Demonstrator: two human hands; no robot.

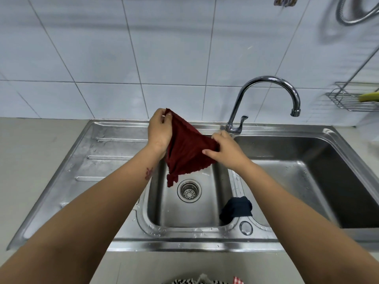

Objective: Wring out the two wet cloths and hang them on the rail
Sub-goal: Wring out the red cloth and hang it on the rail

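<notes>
Landmark: drain strainer (189,191) in the small sink basin (164,212). Left of the basin, the ribbed draining board (98,156) is beaded with water. Above and left of the strainer, the left hand (159,131) pinches the top corner of the dark red cloth (187,152) between thumb and curled fingers. The cloth hangs spread in a rough triangle directly above the strainer, clear of the metal, with its lowest tip dangling just left of the strainer. Above and right of the strainer, the right hand (226,148) grips the cloth's right edge, fingers folded over the hem. Cloth 2, dark navy (235,210), lies crumpled on the basin divider below and right of the strainer, untouched. The tap (266,95) rises above and right of the strainer; no water shows at its spout. No rail can be identified with certainty. Handling, judged: ribbed soft fabric, limp, no stiffness, nothing to break; heavier than dry if soaked, and likely to drip. Corner pinches suit spreading only; for wringing, bunch it into a rope and take 1 fistful at each end, twisting over the basin. The navy cloth should lift by any raised fold.
</notes>
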